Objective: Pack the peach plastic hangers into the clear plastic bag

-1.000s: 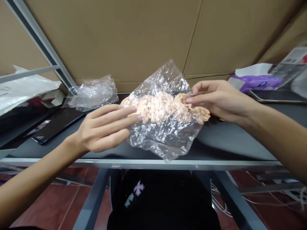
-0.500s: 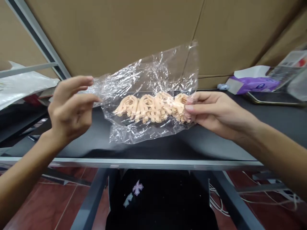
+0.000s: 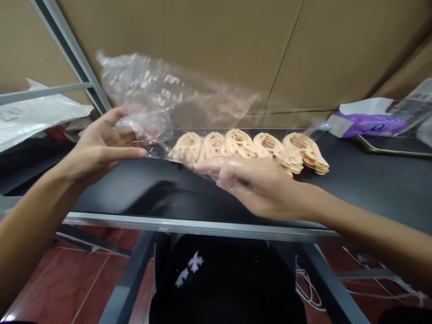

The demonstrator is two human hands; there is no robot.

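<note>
A clear plastic bag [image 3: 148, 85], blurred by motion, stretches above the black table. My left hand [image 3: 104, 144] is closed on the bag's left part. My right hand [image 3: 256, 182] has its fingers pressed together at the bag's lower edge, in front of the pieces. Several stacks of beige looped pieces [image 3: 238, 144] form a row on the table. The bag overlaps the left stacks, while the rightmost stack [image 3: 308, 153] lies outside it. Whether the left stacks are inside the bag is hard to tell.
A purple tissue pack [image 3: 371, 124] stands at the right, near a gold-edged tray [image 3: 394, 148] and clear packaging [image 3: 418, 103]. White plastic bags [image 3: 43, 110] lie at the left by a metal frame [image 3: 77, 58]. The table's metal edge [image 3: 202, 227] runs across the front.
My right hand has moved left and down along the bag. The bag has swung up on the left, and the row of beige stacks now shows further right. My left hand has turned and closed on the bag.
</note>
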